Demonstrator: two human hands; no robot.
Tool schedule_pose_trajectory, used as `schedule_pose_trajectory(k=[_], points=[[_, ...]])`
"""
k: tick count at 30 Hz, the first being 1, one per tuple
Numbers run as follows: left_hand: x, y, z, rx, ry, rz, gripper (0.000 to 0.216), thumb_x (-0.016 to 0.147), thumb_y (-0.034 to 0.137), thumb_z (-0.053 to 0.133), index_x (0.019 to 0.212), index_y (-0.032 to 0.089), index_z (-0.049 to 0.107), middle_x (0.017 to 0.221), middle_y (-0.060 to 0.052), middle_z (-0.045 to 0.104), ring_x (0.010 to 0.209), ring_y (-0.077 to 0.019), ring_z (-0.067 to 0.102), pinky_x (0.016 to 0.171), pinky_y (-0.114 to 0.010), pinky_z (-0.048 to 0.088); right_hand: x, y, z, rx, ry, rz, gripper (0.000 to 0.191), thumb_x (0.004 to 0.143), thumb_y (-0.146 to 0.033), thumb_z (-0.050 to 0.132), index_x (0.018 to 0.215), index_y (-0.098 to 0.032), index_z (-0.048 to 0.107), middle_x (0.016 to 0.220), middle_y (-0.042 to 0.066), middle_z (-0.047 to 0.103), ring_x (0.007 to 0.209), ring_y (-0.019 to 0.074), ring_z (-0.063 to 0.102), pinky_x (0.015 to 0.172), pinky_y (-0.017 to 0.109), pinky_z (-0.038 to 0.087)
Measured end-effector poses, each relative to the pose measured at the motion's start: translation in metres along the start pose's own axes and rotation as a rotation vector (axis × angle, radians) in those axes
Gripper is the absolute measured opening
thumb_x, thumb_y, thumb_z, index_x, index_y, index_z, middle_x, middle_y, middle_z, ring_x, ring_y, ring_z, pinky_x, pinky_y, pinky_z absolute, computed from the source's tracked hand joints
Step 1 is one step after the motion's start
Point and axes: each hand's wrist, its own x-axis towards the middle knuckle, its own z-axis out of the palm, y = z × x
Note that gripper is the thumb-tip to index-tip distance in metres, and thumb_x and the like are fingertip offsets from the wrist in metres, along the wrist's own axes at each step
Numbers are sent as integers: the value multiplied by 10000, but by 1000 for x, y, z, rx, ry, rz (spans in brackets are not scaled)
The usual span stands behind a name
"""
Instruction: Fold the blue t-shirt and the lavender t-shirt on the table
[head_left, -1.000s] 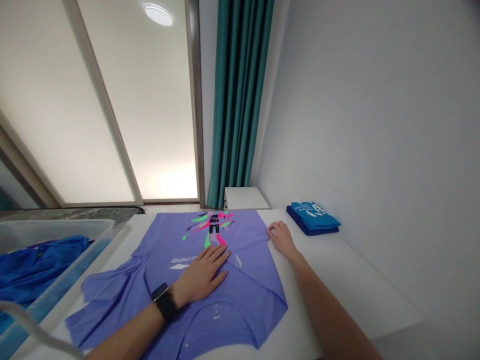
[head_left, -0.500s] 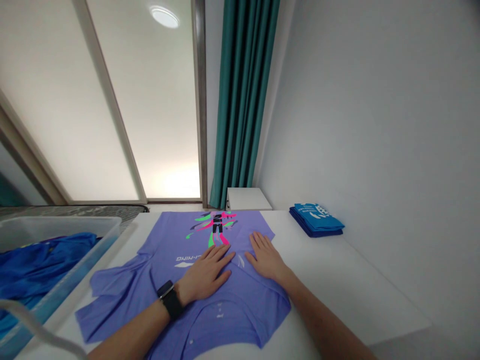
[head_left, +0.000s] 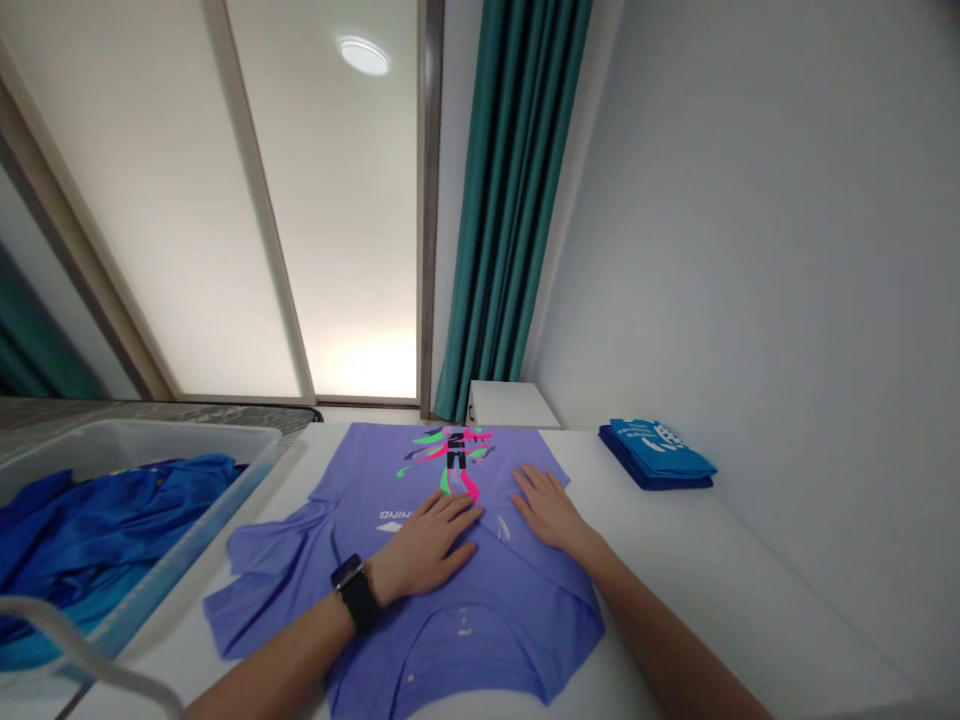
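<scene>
A purple T-shirt (head_left: pixel 390 475) with a pink, green and black print lies spread on the white table (head_left: pixel 697 560), collar towards me. My left hand (head_left: pixel 427 545), with a black watch on the wrist, lies flat on the shirt's middle, fingers stretched out. My right hand (head_left: pixel 546 505) rests flat beside it on the shirt's right half, fingers spread. Both hands hold nothing. The shirt's left sleeve is rumpled near the table's left side.
A clear plastic bin (head_left: pixel 187 500) with crumpled blue garments (head_left: pixel 97 530) stands at the left. A stack of folded blue shirts (head_left: pixel 656 452) sits at the back right by the wall. Beyond the table are a small white cabinet (head_left: pixel 510 402) and a teal curtain (head_left: pixel 510 200).
My right hand slid from the shirt's right edge inward onto the shirt beside my left hand. The view has shifted, so everything sits a little further right.
</scene>
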Motion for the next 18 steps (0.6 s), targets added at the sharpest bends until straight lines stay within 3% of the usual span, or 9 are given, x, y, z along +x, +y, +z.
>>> schedule_pose_trajectory(k=[5, 10, 13, 18], points=[[-14, -14, -28, 4, 12, -26, 408, 941, 327, 503, 1339, 240, 533, 1335, -85, 577, 1258, -252, 507, 1092, -436, 354, 2, -22, -11, 22, -21, -76, 532, 974, -338, 360, 1461, -128, 395, 1533, 142, 357, 1427, 254, 285, 1178, 481, 161], [-47, -48, -58, -30, 98, -132, 311, 945, 301, 476, 1211, 238, 625, 1193, -70, 657, 1143, -233, 579, 1030, -401, 413, 9, -68, -20, 118, -49, -252, 515, 959, -316, 429, 1452, -170, 412, 1502, 133, 412, 1408, 249, 324, 1170, 476, 191], [-76, -70, -74, -114, 236, -265, 308, 947, 357, 458, 1123, 215, 666, 1126, -79, 687, 1074, -238, 615, 982, -388, 454, 14, -100, -22, 180, -21, -353, 452, 944, -277, 483, 1383, -169, 496, 1439, 142, 485, 1368, 257, 378, 1150, 466, 238], [-115, -89, -87, -352, 595, -538, 373, 928, 448, 443, 1042, 188, 684, 950, -65, 720, 935, -233, 655, 884, -364, 492, 21, -155, -29, 293, 6, -537, 340, 920, -194, 536, 1256, -174, 586, 1233, 113, 607, 1182, 219, 515, 1046, 372, 368]])
